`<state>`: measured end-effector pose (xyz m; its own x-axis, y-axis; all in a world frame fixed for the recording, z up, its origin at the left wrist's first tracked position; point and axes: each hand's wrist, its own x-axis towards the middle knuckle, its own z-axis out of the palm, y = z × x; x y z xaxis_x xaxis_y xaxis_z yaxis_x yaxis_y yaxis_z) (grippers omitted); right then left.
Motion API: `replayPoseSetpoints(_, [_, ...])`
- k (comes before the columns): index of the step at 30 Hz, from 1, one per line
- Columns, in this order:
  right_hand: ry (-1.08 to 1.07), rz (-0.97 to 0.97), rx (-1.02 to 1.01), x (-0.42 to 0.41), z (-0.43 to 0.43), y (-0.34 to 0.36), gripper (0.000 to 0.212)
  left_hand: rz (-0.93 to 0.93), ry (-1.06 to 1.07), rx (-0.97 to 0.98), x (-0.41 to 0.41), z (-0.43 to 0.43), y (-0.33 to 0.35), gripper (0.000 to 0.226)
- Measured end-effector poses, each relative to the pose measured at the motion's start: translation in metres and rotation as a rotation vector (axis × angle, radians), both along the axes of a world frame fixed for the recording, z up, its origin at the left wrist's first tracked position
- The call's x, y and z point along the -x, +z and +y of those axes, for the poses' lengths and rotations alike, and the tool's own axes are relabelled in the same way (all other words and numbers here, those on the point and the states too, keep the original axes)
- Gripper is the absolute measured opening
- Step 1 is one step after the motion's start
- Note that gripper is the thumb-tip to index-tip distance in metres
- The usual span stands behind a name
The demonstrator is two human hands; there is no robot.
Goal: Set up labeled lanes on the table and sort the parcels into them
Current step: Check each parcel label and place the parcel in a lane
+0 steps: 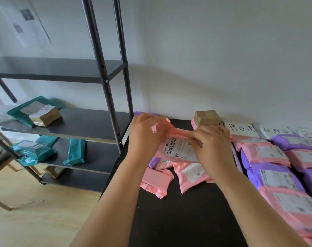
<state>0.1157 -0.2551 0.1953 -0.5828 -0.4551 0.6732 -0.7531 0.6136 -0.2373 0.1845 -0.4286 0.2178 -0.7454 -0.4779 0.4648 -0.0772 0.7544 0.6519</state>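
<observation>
A pink parcel with a white barcode label is held above the black table. My left hand grips its upper left end. My right hand pinches its upper right edge. Under it lie loose pink parcels and a purple one. To the right, pink and purple parcels lie in rows below white handwritten lane labels against the wall.
A small brown cardboard box stands at the table's back edge. A dark metal shelf rack stands left of the table, holding teal parcels and a tan box. Wooden floor lies lower left.
</observation>
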Motion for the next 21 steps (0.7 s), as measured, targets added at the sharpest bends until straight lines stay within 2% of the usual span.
replayPoseSetpoints(3, [0.012,-0.065,0.013,-0.005,-0.004,0.0,0.019,0.042,-0.025,0.043,-0.001,-0.004,0.001,0.014])
replayPoseSetpoints(6, [0.012,-0.182,0.013,-0.008,-0.008,-0.001,0.023,0.152,0.041,-0.041,-0.003,-0.002,0.003,0.014])
replayPoseSetpoints(9, [0.025,-0.254,0.05,-0.014,-0.011,0.001,0.03,0.177,0.034,-0.105,-0.003,-0.001,0.008,0.014])
replayPoseSetpoints(14, [0.007,-0.233,0.075,-0.023,-0.013,0.005,0.009,0.187,-0.014,-0.11,-0.006,0.004,0.013,0.014])
replayPoseSetpoints(18, [-0.029,-0.385,0.231,-0.026,-0.01,0.003,0.012,0.226,0.065,-0.188,-0.01,0.004,0.008,0.031])
replayPoseSetpoints(21, [-0.066,-0.557,0.407,-0.025,-0.003,0.006,0.016,0.257,0.187,-0.354,-0.02,0.001,-0.004,0.029])
